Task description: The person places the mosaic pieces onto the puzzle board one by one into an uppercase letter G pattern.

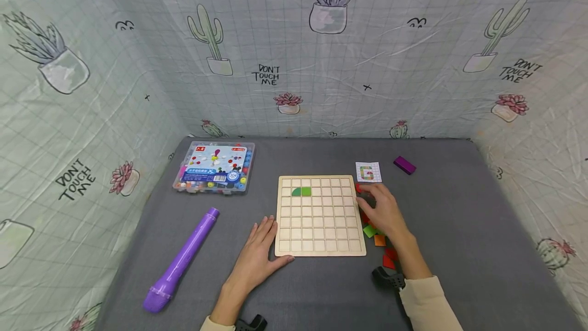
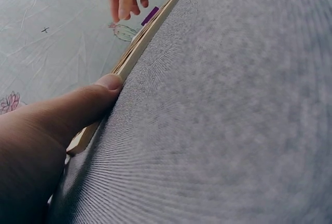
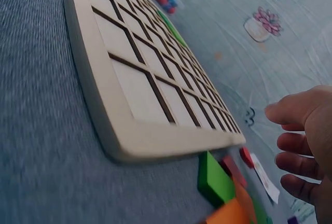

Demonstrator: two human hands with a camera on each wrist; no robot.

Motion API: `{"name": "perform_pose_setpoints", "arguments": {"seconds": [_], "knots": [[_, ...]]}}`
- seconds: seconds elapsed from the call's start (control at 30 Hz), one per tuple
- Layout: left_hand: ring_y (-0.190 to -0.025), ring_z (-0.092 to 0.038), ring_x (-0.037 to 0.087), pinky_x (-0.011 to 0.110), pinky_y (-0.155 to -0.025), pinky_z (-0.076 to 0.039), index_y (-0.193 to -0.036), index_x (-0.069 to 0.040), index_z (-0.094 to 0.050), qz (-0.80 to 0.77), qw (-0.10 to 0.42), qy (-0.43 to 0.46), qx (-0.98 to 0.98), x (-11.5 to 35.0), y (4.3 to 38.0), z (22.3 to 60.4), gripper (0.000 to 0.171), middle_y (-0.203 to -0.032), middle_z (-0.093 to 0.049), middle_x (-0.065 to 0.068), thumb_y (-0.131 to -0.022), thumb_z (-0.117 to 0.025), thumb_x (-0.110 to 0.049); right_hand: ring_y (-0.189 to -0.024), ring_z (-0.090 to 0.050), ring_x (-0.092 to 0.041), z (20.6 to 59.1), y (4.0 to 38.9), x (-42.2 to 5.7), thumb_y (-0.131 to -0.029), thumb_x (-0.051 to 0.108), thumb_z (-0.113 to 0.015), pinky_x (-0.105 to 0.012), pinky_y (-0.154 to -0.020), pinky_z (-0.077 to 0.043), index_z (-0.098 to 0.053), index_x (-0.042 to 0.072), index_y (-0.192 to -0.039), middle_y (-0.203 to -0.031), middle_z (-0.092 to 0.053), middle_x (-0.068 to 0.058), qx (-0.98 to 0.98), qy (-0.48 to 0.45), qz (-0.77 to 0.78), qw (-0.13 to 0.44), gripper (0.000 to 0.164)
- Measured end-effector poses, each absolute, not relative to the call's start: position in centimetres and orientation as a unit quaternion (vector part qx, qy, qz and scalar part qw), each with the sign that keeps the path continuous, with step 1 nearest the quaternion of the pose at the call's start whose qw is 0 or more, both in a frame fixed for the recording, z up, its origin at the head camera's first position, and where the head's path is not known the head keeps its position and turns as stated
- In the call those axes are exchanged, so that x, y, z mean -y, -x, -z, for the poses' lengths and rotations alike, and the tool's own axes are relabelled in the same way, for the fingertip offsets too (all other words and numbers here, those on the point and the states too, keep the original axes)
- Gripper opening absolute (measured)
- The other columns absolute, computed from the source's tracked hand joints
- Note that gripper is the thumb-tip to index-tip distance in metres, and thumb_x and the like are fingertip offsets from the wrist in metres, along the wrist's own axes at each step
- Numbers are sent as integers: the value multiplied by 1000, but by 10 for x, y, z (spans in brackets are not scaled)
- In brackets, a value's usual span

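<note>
A wooden grid board (image 1: 318,225) lies flat on the grey table. In its second row from the top sit a green curved piece (image 1: 296,192) and a lighter green square piece (image 1: 306,191). At the board's lower left corner, my left hand (image 1: 256,259) rests with straight fingers along the side; its thumb touches the front edge. Beside the right edge hovers my right hand (image 1: 385,212), fingers loosely bent, with nothing visible between them in either wrist view. A red piece (image 1: 358,187) lies near its fingertips. Under and beside this hand are green pieces (image 3: 213,180) and an orange piece (image 1: 380,240).
A small pattern card (image 1: 369,172) lies beyond the board's upper right corner, with a purple block (image 1: 405,165) farther right. Red pieces (image 1: 389,261) lie near the right wrist. Leftward are a clear box of coloured beads (image 1: 214,167) and a purple toy microphone (image 1: 182,259).
</note>
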State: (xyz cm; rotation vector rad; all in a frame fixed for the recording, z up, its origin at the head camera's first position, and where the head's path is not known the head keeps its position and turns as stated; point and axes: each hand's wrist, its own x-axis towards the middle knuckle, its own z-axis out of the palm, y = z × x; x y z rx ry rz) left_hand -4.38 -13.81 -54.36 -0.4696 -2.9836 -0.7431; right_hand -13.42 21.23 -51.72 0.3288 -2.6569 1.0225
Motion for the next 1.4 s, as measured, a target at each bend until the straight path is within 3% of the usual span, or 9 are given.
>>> {"name": "perform_pose_setpoints", "arguments": {"seconds": [0.3, 0.6, 0.83, 1.07, 1.4], "knots": [[-153, -30, 29, 45, -130, -19, -152, -1, -41, 247, 18, 151, 957, 138, 44, 544, 98, -162, -36, 15, -82, -73, -61, -95, -61, -31, 519, 121, -236, -89, 13, -76, -49, -82, -57, -69, 0, -120, -110, -63, -14, 923, -72, -349, 147, 34], [-153, -28, 28, 44, -130, -19, -153, -2, -40, 250, 11, 148, 957, 139, 44, 544, 98, -163, -34, 14, -82, -73, -61, -91, -60, -28, 527, 102, -259, -90, 13, -75, -41, -77, -53, -69, 0, -120, -108, -63, -15, 933, -34, -325, 152, 33], [-151, -33, 32, 50, -128, -23, -150, 2, -43, 249, 29, 160, 955, 138, 44, 544, 94, -160, -38, 17, -83, -74, -57, -95, -60, -31, 531, 90, -273, -90, 12, -74, -49, -82, -51, -69, -2, -120, -108, -63, -18, 938, -20, -315, 144, 33], [-150, -34, 33, 51, -127, -24, -149, 2, -44, 247, 40, 162, 954, 139, 43, 546, 93, -159, -39, 18, -83, -75, -55, -100, -57, -35, 534, 82, -281, -91, 20, -75, -57, -87, -49, -69, -3, -119, -108, -62, -20, 944, -6, -306, 119, 38], [-150, -34, 33, 50, -127, -25, -149, 2, -44, 246, 44, 163, 954, 139, 44, 546, 95, -159, -39, 18, -81, -76, -56, -93, -53, -35, 540, 79, -283, -84, 17, -81, -53, -80, -45, -75, -1, -106, -100, -61, -17, 947, -21, -289, 137, 28]]}}
